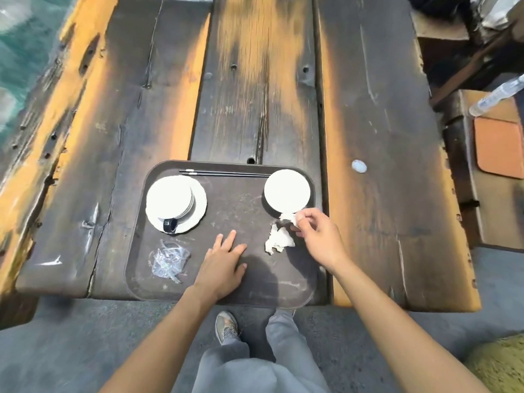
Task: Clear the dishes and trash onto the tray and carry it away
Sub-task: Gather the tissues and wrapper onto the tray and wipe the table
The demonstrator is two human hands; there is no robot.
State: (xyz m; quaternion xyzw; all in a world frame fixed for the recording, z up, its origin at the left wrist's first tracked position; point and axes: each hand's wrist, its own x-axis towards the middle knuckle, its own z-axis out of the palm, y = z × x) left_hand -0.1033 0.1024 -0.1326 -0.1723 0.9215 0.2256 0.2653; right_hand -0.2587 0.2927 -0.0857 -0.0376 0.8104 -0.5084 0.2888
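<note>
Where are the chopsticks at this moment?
In the head view, the chopsticks lie on the tray along its far edge, between the cup on its saucer on the left and the white bowl on the right.

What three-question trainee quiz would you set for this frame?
1. True or false: the chopsticks lie on the tray.
2. What is the right hand pinching? A) napkin B) cup C) plastic wrapper
3. Where does the left hand rest?

Key:
1. True, along the far edge.
2. A, the crumpled napkin, beside the white bowl.
3. Flat on the tray, fingers spread, gripping nothing.
</note>
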